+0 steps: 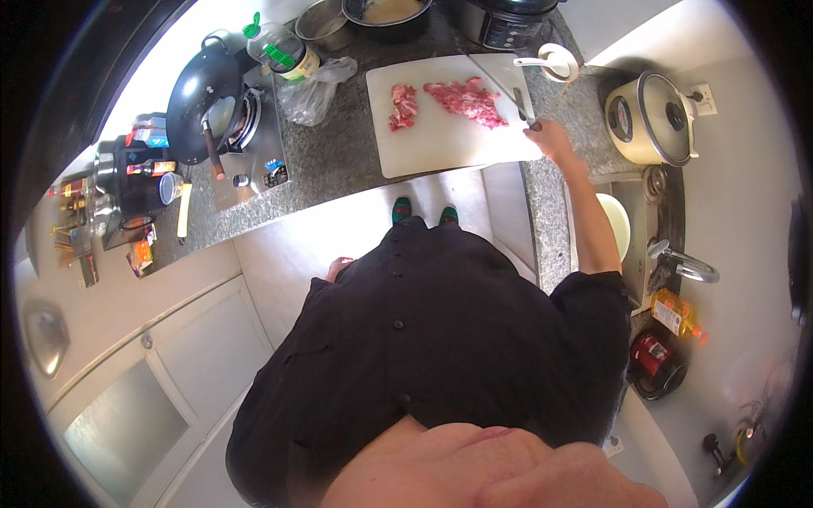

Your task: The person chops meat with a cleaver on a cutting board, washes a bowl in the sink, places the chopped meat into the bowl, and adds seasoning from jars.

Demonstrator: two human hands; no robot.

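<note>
A white plastic cutting board [438, 149] lies on the grey stone counter. On it are a small pile of raw meat pieces [403, 106] at the left and a bigger heap of chopped raw meat [467, 101] at the centre right. My right hand [550, 141] grips the handle of a kitchen knife [498, 86] at the board's right side; its blade points up and left, past the right end of the larger heap. Low at my left side, away from the counter, is my left hand [340, 268], mostly hidden by my black shirt; its fingers cannot be made out.
Left of the board are a plastic bag [311, 98], a jug with a green cap [279, 51] and a wok [206, 101] on the stove. Metal bowls and a cooker [514, 25] stand behind. Right are a small dish with a white spoon [559, 62], a beige cooker [648, 117] and the sink [638, 267].
</note>
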